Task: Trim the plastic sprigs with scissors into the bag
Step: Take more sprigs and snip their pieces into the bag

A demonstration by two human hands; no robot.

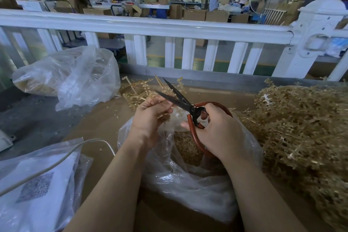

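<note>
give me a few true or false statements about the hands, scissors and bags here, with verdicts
1. The right hand grips the scissors by their red handles. True.
2. The scissor blades are closed. False: they stand open in a V.
3. The left hand pinches a plastic sprig at the blades. True.
4. The open clear bag under the hands is empty. False: tan trimmings lie inside.
5. The big sprig pile lies to the person's left. False: it lies to the right.

Sprig pile [301,128] crowds right; white fence [150,28] blocks beyond; cardboard [98,124] left lies bare.
</note>
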